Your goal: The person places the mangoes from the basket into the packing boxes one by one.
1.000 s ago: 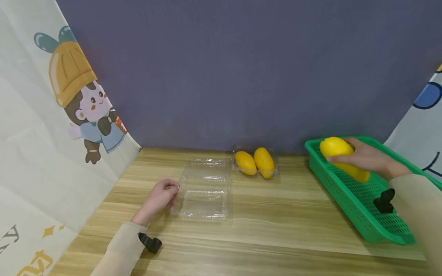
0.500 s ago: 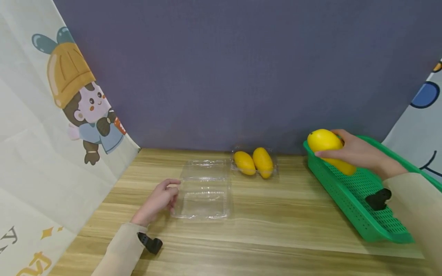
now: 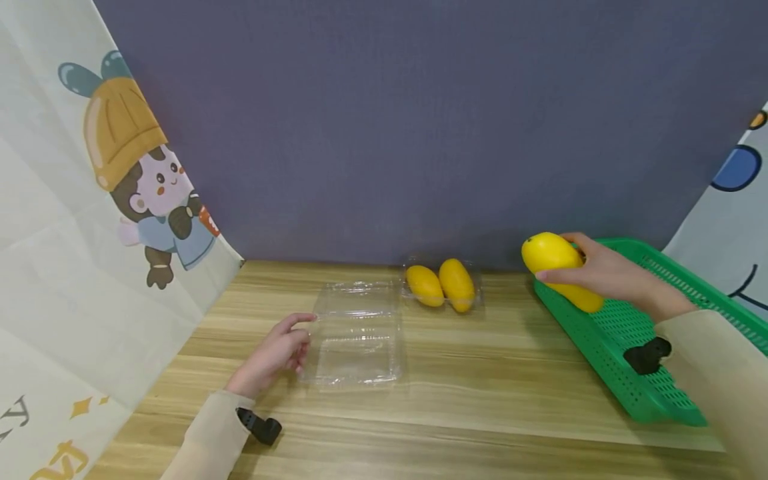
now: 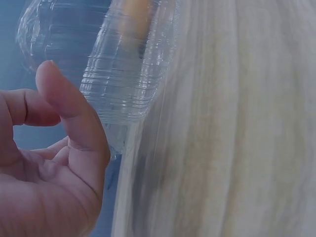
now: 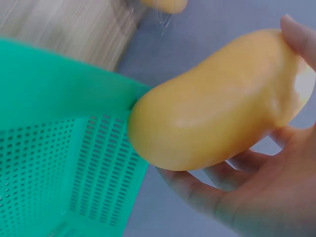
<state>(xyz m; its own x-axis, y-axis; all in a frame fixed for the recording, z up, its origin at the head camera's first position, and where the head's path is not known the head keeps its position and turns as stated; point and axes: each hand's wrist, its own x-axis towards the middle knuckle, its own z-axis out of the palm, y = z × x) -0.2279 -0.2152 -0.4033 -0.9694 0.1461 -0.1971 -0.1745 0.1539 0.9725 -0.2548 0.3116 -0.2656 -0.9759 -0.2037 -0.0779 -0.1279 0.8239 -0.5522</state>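
Observation:
In the head view my right hand [image 3: 609,270] grips a yellow mango [image 3: 555,257] above the left rim of the green basket [image 3: 606,357]. The right wrist view shows the same mango [image 5: 207,103] with thumb and fingers around it. At the left, my left hand [image 3: 273,353] is beside a clear plastic clamshell box [image 3: 357,360] that lies with its lid laid back. Its index finger points at the box's left edge; whether it touches cannot be told. The left wrist view shows the thumb and fingers [image 4: 64,98] apart, holding nothing, next to the clear plastic [image 4: 118,94].
A second clear box at the back holds two mangoes [image 3: 457,285], against the dark blue-grey wall [image 3: 420,133]. Wooden tabletop [image 3: 456,387] lies between the boxes and the basket. A printed cloth [image 3: 54,267] borders the left side.
My right hand has carried the mango leftward, from over the basket's inside to its left rim. My left hand's fingers have loosened from the box edge, the index now straighter.

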